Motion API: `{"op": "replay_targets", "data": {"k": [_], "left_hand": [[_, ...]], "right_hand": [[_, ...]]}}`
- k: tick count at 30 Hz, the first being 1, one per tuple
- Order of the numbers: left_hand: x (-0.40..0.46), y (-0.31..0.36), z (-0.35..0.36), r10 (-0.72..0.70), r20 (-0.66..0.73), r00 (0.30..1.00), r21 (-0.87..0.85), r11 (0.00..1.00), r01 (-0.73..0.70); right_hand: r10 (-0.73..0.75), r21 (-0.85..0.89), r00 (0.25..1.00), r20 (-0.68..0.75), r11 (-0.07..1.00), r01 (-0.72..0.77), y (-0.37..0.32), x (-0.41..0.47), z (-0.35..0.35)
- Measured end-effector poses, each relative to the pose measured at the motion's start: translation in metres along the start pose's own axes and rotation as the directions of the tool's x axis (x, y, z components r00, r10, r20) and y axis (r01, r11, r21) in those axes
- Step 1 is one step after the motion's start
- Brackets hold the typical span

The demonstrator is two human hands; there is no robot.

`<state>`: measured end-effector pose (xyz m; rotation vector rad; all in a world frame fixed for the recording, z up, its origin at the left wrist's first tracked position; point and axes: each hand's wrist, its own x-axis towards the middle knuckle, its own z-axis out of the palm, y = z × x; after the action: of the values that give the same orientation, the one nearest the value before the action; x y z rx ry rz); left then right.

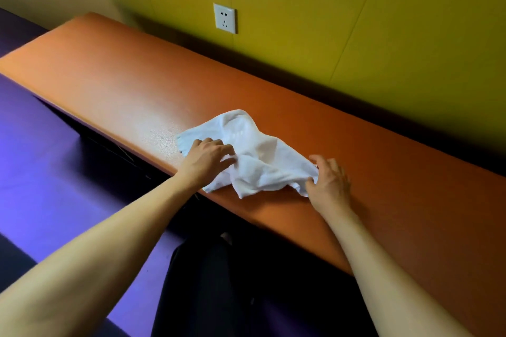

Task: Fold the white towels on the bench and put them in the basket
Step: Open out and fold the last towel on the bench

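On the bench (115,74), head view, the only view: one white towel (254,156) lies crumpled near the front edge, between the two hands and under their fingertips. Left hand (205,159) sits on the towel's left part, fingers bent down onto the cloth and bunching it a bit; looks like a light grip on a fold, thumb side hidden. Right hand (330,180) is at the towel's right end, thumb and first fingers pinching the corner just in front of the fingertips, other fingers loosely spread over the bench top. Towel runs from beyond the left fingers across to the right fingertips, with a lobe hanging close to the bench's front edge between the two wrists.

Handling, as a judgement: thin, light, limp cloth, no stiffness, so it will sag and drape from wherever it is held. Not fragile. Bench top looks smooth and slightly shiny, so the towel likely slides easily when dragged; pinning it flat with a palm may help. Best holds are probably two corners on one edge, pinched, then pulled apart to flatten before folding. Right corner looks already found; left corner sits just beyond the left fingers.

No basket in view, no other towels in view. Socket (225,18) on the wall (383,22) behind the bench, well beyond the fingers. Folding not yet begun.
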<state>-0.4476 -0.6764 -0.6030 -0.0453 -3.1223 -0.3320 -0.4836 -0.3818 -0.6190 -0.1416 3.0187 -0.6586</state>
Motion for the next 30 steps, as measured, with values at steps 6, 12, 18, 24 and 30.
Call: {"op": "replay_targets", "data": {"k": [6,12,18,24,30], "left_hand": [[-0.022,0.071,0.011,-0.015,-0.179,0.984,-0.334,0.942,-0.046],[-0.030,0.135,-0.025,0.009,-0.137,0.991,-0.572,0.816,-0.086],[-0.031,0.152,-0.059,0.028,-0.182,0.983,-0.556,0.822,-0.127],[-0.031,0.149,-0.088,0.190,-0.155,0.970,-0.344,0.910,-0.233],[-0.036,0.171,-0.113,-0.026,-0.210,0.977,-0.636,0.763,-0.116]], "right_hand": [[-0.301,0.251,0.944,0.132,0.932,0.262,-0.020,-0.054,-0.006],[-0.132,0.432,0.989,-0.072,0.889,0.150,-0.026,-0.067,-0.030],[-0.131,0.362,0.986,-0.107,0.918,0.161,-0.009,-0.068,-0.073],[-0.128,0.393,0.962,-0.241,0.894,0.217,0.016,-0.068,-0.111],[-0.127,0.457,0.960,-0.248,0.859,0.231,0.022,-0.070,-0.144]]}}
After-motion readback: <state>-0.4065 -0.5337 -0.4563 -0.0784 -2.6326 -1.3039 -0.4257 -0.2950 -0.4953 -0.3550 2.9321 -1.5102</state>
